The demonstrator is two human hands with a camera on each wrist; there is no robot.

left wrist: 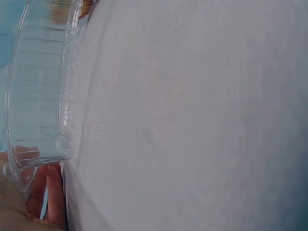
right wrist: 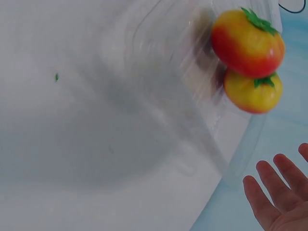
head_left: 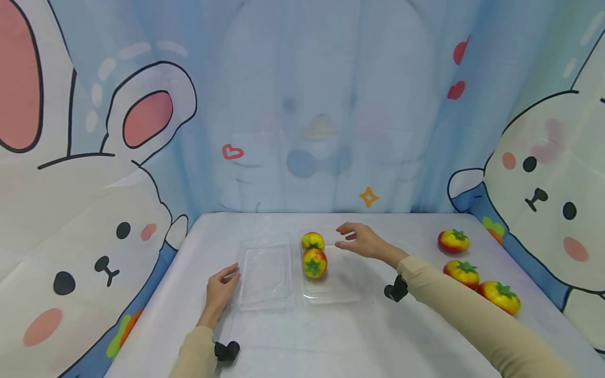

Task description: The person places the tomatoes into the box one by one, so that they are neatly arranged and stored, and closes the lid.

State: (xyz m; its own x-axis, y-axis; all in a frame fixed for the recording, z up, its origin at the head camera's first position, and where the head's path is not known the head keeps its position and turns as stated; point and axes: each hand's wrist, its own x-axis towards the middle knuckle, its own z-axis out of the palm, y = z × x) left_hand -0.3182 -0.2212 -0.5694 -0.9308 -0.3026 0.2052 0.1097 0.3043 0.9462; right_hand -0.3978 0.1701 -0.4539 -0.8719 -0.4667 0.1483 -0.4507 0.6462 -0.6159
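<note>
A clear plastic clamshell box lies unfolded on the white table. My left hand (head_left: 221, 290) touches the outer left edge of its lid half (head_left: 266, 275), fingers fairly straight; in the left wrist view the fingers (left wrist: 55, 197) lie by a corner of the clear wall. Along the left side of the box's other half (head_left: 340, 294) sit two red-and-yellow, tomato-like fruits with green leafy tops, a front one (head_left: 314, 263) and a back one (head_left: 312, 241). Above that half's back right, my right hand (head_left: 361, 240) hovers with spread fingers, holding nothing.
Three more such fruits lie on the table's right side: one at the back (head_left: 454, 241), one in the middle (head_left: 462, 274) and one nearer the front (head_left: 500, 297), beside the right sleeve (head_left: 454, 299). A printed blue curtain (head_left: 321, 173) hangs behind the table.
</note>
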